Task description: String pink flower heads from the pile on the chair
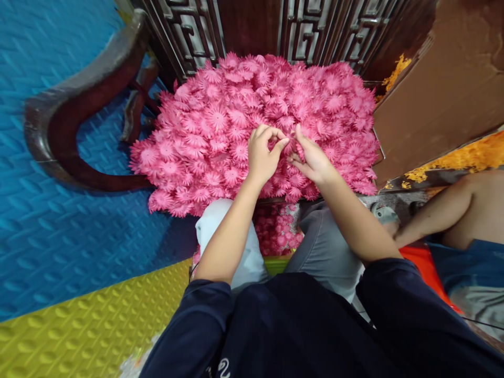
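A large heap of pink artificial flowers [218,118], with thin pointed petals, spreads out in front of me. Over its middle is my left hand [263,153], thumb and index finger pinched together at their tips. Whatever sits in that pinch is too small to make out against the pink. Close by on the right, my right hand [313,157] faces it with the thumb raised and the fingers apart. Pink petals show in the gap between this thumb and the fingers; I cannot tell whether they belong to the heap behind.
A curved dark wooden armrest [59,126] borders the heap on the left, above a blue textured mat [118,231]. Behind stands a carved wooden panel [252,31]. Brown cardboard [437,89] and orange flowers [468,155] lie right, near another person's arm [437,210]. More pink flowers [279,228] lie between my knees.
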Demonstrator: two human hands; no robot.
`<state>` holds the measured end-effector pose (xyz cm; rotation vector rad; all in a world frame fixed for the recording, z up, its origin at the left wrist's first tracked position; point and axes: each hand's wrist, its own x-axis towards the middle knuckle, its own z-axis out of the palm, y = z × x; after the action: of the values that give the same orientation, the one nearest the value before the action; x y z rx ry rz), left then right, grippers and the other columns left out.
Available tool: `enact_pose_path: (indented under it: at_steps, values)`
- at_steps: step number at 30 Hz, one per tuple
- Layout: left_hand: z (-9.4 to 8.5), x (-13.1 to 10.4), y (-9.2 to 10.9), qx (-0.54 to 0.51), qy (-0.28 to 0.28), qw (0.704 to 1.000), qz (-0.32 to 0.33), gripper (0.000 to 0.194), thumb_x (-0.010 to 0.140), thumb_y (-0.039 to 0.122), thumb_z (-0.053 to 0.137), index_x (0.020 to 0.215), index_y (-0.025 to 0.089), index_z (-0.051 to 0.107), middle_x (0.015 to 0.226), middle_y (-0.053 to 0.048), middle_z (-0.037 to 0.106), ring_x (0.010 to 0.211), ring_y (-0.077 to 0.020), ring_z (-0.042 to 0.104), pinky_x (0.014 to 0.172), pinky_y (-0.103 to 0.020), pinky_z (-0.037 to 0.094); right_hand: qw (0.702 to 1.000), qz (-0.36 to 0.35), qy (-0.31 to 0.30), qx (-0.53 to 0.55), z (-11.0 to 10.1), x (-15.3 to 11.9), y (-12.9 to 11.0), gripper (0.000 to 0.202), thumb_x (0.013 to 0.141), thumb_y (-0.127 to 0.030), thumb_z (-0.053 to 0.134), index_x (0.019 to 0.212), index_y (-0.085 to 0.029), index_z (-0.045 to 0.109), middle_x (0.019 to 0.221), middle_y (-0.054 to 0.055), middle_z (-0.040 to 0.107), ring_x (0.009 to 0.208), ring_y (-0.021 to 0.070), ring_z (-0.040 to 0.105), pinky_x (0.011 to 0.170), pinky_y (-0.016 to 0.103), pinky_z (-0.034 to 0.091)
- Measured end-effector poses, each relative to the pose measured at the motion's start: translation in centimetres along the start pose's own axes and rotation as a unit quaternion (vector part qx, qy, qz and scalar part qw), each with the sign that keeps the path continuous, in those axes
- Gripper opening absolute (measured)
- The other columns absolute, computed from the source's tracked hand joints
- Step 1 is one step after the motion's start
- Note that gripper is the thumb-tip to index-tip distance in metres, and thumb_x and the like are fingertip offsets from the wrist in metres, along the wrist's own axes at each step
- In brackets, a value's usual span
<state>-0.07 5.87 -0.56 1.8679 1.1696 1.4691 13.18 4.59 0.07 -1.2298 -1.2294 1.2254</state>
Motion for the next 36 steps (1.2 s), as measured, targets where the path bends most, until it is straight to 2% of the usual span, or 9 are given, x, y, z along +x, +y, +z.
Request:
enact_pose_path:
  at_steps: [4, 7, 12, 16, 20, 24, 29, 33, 36]
  values:
    - [-0.3, 0.2, 0.2, -0.021, -0.023, 0.999, -0.009, 0.014, 0.075, 0.034, 0.067, 0.069, 0.022, 0.062, 0.078, -0.001, 0.057, 0.082, -0.0171, 0.054, 0.087, -0.035, 0.043, 0.992, 0.099, -0.021, 0.071, -0.3, -0.3, -0.6, 0.045, 0.069, -0.063, 0.06, 0.087, -0.023, 0.061, 0.062, -0.005, 0.054, 0.053, 0.0066, 0.047, 0.061, 0.025, 0.048]
    - [-0.4, 0.2, 0.2, -0.039, -0.044, 0.998, -0.022, 0.011, 0.073, 0.028, 0.069, 0.068, 0.021, 0.062, 0.078, 0.0, 0.056, 0.08, -0.0156, 0.053, 0.083, -0.032, 0.044, 0.988, 0.121, -0.026, 0.09, -0.6, -0.4, -0.9, 0.038, 0.07, -0.054, 0.066, 0.091, -0.023, 0.062, 0.065, -0.005, 0.058, 0.053, 0.0059, 0.048, 0.062, 0.026, 0.049]
    - [0.0, -0.1, 0.1, -0.016, -0.038, 0.999, -0.016, 0.011, 0.074, 0.029, 0.068, 0.068, 0.022, 0.062, 0.074, 0.001, 0.052, 0.078, -0.0161, 0.051, 0.082, -0.033, 0.043, 0.99, 0.105, -0.026, 0.091, -1.0, -0.1, -0.7, 0.033, 0.073, -0.043, 0.064, 0.098, -0.022, 0.062, 0.078, -0.004, 0.065, 0.062, 0.0075, 0.054, 0.063, 0.025, 0.047]
    - [0.4, -0.4, 0.0, 0.019, -0.018, 1.0, 0.006, 0.018, 0.077, 0.04, 0.065, 0.071, 0.023, 0.061, 0.072, 0.0, 0.051, 0.078, -0.0176, 0.051, 0.087, -0.036, 0.042, 0.99, 0.094, -0.014, 0.108, -0.8, 0.1, -0.3, 0.032, 0.074, -0.043, 0.063, 0.098, -0.023, 0.062, 0.09, -0.002, 0.068, 0.072, 0.0093, 0.058, 0.063, 0.024, 0.046]
    - [0.5, -0.5, 0.3, 0.053, -0.013, 0.998, 0.019, 0.025, 0.079, 0.048, 0.059, 0.073, 0.023, 0.06, 0.074, -0.001, 0.053, 0.082, -0.0192, 0.052, 0.089, -0.038, 0.04, 0.99, 0.091, -0.028, 0.1, -0.6, 0.2, -0.3, 0.033, 0.078, -0.047, 0.058, 0.1, -0.023, 0.061, 0.097, -0.001, 0.068, 0.08, 0.0111, 0.06, 0.064, 0.024, 0.048]
    - [0.7, -0.8, 0.6, 0.062, -0.002, 0.998, 0.022, 0.033, 0.079, 0.055, 0.054, 0.077, 0.022, 0.058, 0.083, -0.004, 0.056, 0.091, -0.0222, 0.053, 0.092, -0.04, 0.039, 0.99, 0.079, -0.017, 0.114, -0.2, 0.1, -0.7, 0.028, 0.082, -0.042, 0.055, 0.1, -0.023, 0.063, 0.102, 0.0, 0.068, 0.087, 0.0118, 0.062, 0.064, 0.023, 0.048]
    - [1.4, -1.3, 0.7, 0.07, 0.017, 0.997, 0.039, 0.042, 0.082, 0.06, 0.041, 0.081, 0.022, 0.057, 0.09, -0.007, 0.057, 0.096, -0.0239, 0.053, 0.091, -0.041, 0.038, 0.979, 0.086, 0.021, 0.184, 0.4, 0.2, -1.0, 0.015, 0.084, -0.026, 0.051, 0.091, -0.022, 0.065, 0.097, -0.002, 0.068, 0.084, 0.0085, 0.062, 0.065, 0.019, 0.049]
    - [1.7, -1.5, 0.6, 0.094, 0.029, 0.994, 0.051, 0.047, 0.085, 0.061, 0.032, 0.084, 0.021, 0.056, 0.09, -0.007, 0.057, 0.098, -0.0239, 0.053, 0.091, -0.04, 0.038, 0.967, 0.101, 0.024, 0.233, 0.8, 0.2, -1.3, 0.014, 0.085, -0.023, 0.05, 0.085, -0.023, 0.064, 0.083, -0.004, 0.068, 0.074, 0.0059, 0.061, 0.063, 0.016, 0.049]
    - [1.7, -1.5, 0.5, 0.113, 0.043, 0.991, 0.06, 0.048, 0.086, 0.061, 0.029, 0.085, 0.021, 0.056, 0.089, -0.008, 0.057, 0.097, -0.0241, 0.054, 0.09, -0.041, 0.038, 0.961, 0.091, 0.03, 0.258, 1.0, -0.1, -1.6, 0.015, 0.085, -0.02, 0.049, 0.081, -0.023, 0.063, 0.08, -0.005, 0.068, 0.075, 0.0049, 0.061, 0.065, 0.014, 0.05]
